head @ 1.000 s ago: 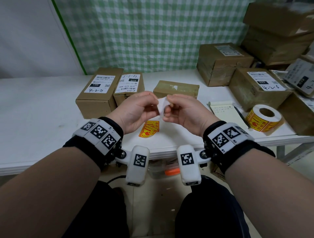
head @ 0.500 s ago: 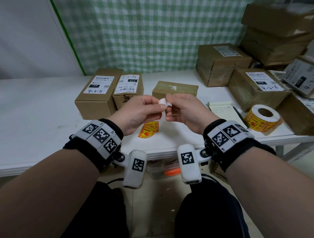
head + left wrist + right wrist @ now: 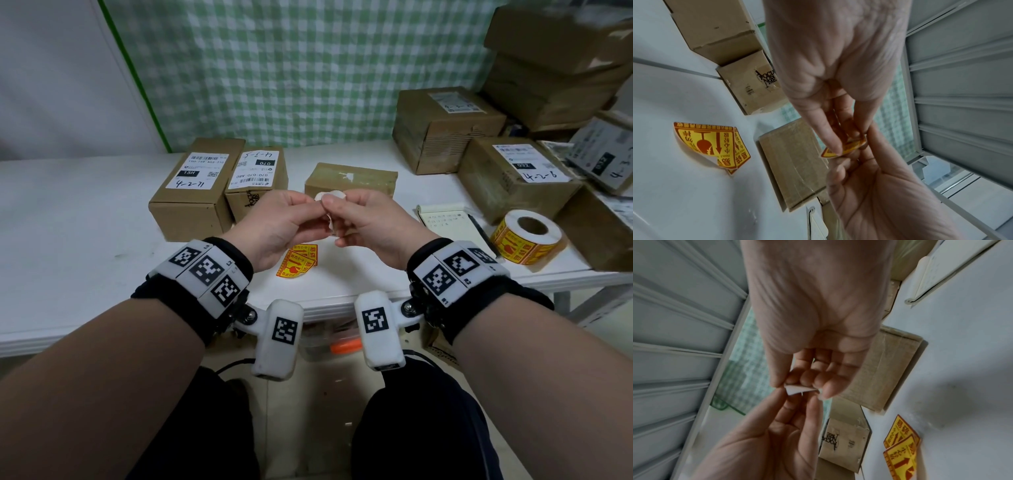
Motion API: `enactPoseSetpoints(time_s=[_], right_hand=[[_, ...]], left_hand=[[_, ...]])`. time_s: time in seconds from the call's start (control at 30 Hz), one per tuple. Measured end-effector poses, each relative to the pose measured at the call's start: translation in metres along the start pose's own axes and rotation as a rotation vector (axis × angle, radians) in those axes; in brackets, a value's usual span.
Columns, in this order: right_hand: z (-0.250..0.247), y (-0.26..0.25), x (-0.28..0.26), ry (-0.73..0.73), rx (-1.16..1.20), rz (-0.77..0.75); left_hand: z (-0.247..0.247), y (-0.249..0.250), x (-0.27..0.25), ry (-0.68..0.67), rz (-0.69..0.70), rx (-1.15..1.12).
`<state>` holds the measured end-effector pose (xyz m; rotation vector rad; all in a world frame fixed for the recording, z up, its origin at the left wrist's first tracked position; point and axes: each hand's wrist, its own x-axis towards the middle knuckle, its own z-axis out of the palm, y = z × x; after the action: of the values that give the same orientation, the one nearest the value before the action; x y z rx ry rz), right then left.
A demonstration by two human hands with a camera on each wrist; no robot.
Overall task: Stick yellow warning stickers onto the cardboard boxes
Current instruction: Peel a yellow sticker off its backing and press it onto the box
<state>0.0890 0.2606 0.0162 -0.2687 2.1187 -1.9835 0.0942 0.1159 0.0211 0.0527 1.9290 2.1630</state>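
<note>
A: Where is the yellow-and-red warning sticker [image 3: 844,148] just now?

B: Up in the air between both hands, over the front of the white tabletop [image 3: 78,219]. From the head view only its white back [image 3: 330,197] shows; the left wrist view shows the printed yellow face.

A: And the grip on it?

B: The left hand [image 3: 281,228] pinches it with thumb and fingers curled in. The right hand [image 3: 368,222] pinches it too, fingertips [image 3: 807,379] bunched against the white side. Whether the backing is partly peeled, I cannot tell.

A: Anything under the hands?

B: A loose pair of yellow warning stickers [image 3: 298,262] lies on the tabletop, overlapping, one corner curled up.

A: The boxes?

B: Just behind the hands sits a flat brown cardboard box with clear tape [image 3: 351,178]. To its left stand two labelled brown cardboard boxes [image 3: 219,185], side by side and touching. On the right, a roll of yellow warning stickers [image 3: 529,236] rests beside a lined notepad [image 3: 445,221], with a labelled brown carton [image 3: 513,178] behind the roll and more cartons [image 3: 555,61] stacked at the far right.

A: Behind all that?

B: A green-and-white checked curtain [image 3: 308,68].
</note>
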Motion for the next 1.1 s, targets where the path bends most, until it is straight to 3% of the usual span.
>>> enactPoseSetpoints(time_s=[0.2, 0.53, 0.77, 1.1], right_hand=[[-0.001, -0.001, 0.0, -0.012, 0.14, 0.01], [-0.006, 0.001, -0.002, -0.03, 0.338, 0.068], [-0.005, 0.002, -0.002, -0.023, 0.429, 0.088], [-0.002, -0.002, -0.002, -0.016, 0.047, 0.068]], left_hand=[[-0.001, 0.001, -0.002, -0.036, -0.012, -0.17], [-0.005, 0.005, -0.005, -0.123, -0.05, -0.255], [-0.008, 0.005, -0.008, -0.103, -0.074, -0.324], [-0.009, 0.0, -0.003, -0.038, -0.058, -0.156]])
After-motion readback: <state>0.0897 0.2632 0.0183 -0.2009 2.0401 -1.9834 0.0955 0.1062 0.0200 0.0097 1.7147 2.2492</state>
